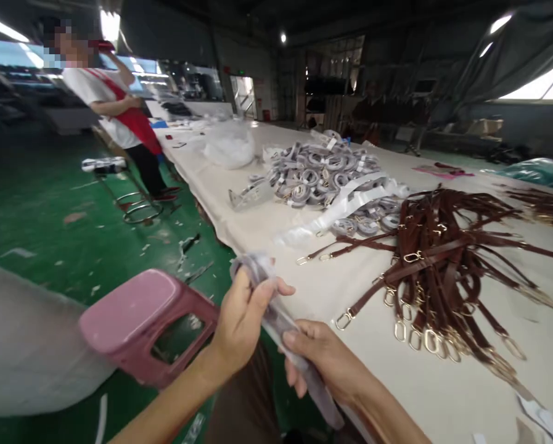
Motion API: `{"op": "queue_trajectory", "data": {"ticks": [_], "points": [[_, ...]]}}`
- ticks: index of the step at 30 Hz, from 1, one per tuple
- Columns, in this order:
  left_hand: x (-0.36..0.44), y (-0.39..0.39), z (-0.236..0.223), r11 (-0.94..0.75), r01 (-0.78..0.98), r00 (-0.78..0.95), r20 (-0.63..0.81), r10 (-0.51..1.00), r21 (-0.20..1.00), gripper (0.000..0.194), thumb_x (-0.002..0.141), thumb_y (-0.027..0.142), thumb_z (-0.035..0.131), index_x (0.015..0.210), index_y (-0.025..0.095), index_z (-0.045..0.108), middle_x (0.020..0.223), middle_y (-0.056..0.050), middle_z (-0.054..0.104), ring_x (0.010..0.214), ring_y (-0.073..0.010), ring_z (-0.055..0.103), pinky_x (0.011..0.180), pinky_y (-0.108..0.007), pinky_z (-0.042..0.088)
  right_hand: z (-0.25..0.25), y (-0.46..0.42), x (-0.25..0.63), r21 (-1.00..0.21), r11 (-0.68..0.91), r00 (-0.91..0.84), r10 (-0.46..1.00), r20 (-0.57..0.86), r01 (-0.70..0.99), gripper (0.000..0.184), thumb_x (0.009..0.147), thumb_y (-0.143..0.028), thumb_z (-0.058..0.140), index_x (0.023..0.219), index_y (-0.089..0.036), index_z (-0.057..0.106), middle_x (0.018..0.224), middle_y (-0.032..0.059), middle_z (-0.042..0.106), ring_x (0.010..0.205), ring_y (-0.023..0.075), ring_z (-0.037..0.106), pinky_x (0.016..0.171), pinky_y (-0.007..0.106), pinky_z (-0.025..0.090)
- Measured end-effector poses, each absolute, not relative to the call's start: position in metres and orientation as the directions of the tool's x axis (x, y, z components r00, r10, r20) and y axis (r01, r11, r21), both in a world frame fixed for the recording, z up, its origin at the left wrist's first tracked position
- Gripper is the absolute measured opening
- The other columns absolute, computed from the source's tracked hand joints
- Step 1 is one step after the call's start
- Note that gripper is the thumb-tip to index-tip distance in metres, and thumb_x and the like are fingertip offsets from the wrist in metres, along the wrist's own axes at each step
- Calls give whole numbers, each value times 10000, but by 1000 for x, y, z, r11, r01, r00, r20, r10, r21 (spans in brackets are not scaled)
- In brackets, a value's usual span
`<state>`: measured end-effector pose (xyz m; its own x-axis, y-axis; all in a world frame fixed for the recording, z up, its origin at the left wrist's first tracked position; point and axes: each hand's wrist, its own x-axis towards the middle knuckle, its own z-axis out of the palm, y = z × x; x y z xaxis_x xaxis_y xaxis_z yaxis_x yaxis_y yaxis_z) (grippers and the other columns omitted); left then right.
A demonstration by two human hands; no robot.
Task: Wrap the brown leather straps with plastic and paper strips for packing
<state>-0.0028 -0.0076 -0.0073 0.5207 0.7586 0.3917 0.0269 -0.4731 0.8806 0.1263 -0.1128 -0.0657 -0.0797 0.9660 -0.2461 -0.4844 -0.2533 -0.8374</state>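
My left hand (241,317) is closed on the upper end of a thin clear plastic sleeve (276,317) with a greyish strap inside. My right hand (325,361) pinches the same sleeve lower down, at the near edge of a long cream table (304,287). The sleeve is blurred by motion. A heap of brown leather straps with gold clasps (442,271) lies on the table to the right of my hands. Farther back sits a pile of coiled grey straps in wrappers (322,176).
A pink plastic stool (140,320) stands on the green floor left of my hands. A person in a white shirt and red apron (119,117) stands by a metal stool (119,179) at the far left. Crumpled clear plastic (230,145) lies farther along the table.
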Motion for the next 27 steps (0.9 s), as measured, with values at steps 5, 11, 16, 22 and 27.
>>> {"op": "queue_trajectory", "data": {"ticks": [5, 11, 16, 22, 27], "points": [[5, -2, -27, -856, 256, 871, 276, 406, 449, 273, 1025, 340, 298, 853, 227, 477, 824, -76, 593, 803, -275, 583, 761, -392, 440, -55, -120, 140, -826, -362, -169, 932, -320, -432, 481, 788, -617, 714, 826, -163, 563, 541, -21, 629, 354, 92, 498, 359, 186, 324], [-8, 6, -38, -849, 239, 955, 43, 293, 472, 169, 991, 296, 397, 867, 222, 484, 819, -65, 598, 783, -283, 574, 702, -368, 396, -57, -130, 160, -943, -310, -129, 947, -295, -118, 382, 745, -411, 804, 885, -206, 513, 659, -86, 542, 459, 68, 412, 446, 202, 303], [-19, 5, -34, -799, 236, 971, -97, 220, 554, 253, 1015, 364, 383, 851, 226, 518, 750, -29, 615, 638, -222, 593, 615, -324, 396, -41, -137, 173, -802, 69, -181, 982, -50, 594, 48, 945, -227, 553, 968, -220, 594, 850, 4, 604, 769, 172, 547, 707, 287, 402], [-29, -4, -20, -412, 349, 936, -338, 102, 841, 321, 996, 513, 461, 864, 225, 512, 612, 24, 590, 462, -142, 573, 444, -222, 402, -18, -134, 190, -742, 155, -336, 936, -100, 652, 280, 1037, -308, 419, 883, -218, 635, 759, -2, 617, 676, 158, 549, 652, 266, 388], [-33, -3, -19, 70, 344, 936, -348, 52, 936, 308, 963, 496, 528, 952, 196, 595, 593, 39, 579, 361, -92, 451, 371, -189, 327, -16, -131, 195, -904, -3, -321, 934, -155, 428, 297, 1029, -427, 447, 932, -218, 635, 815, -7, 634, 699, 143, 555, 661, 254, 417]]}}
